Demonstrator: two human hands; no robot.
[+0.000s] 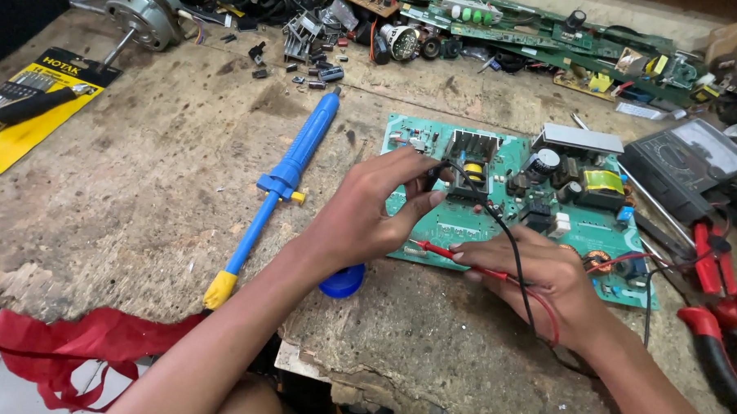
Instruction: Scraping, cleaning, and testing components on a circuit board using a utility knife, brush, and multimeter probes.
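Note:
A green circuit board (pixel 459 220) with capacitors, a transformer and a metal heat sink lies on the worn wooden bench. My left hand (pixel 373 207) rests over the board's left part and pinches a black test probe (pixel 445 173) with its tip near the heat sink. My right hand (pixel 542 278) sits at the board's near edge and holds a red test probe (pixel 448 253) that points left onto the board. Black and red leads (pixel 518 267) run back over my right hand.
A blue desoldering pump (pixel 282 181) lies left of the board, a blue lid (pixel 342 281) just below my left wrist. An analog multimeter (pixel 689 159) and red-handled pliers (pixel 715 301) sit at right. Loose boards and parts crowd the far edge; a screwdriver pack (pixel 22 109) lies far left, a red cloth (pixel 79 344) at the near edge.

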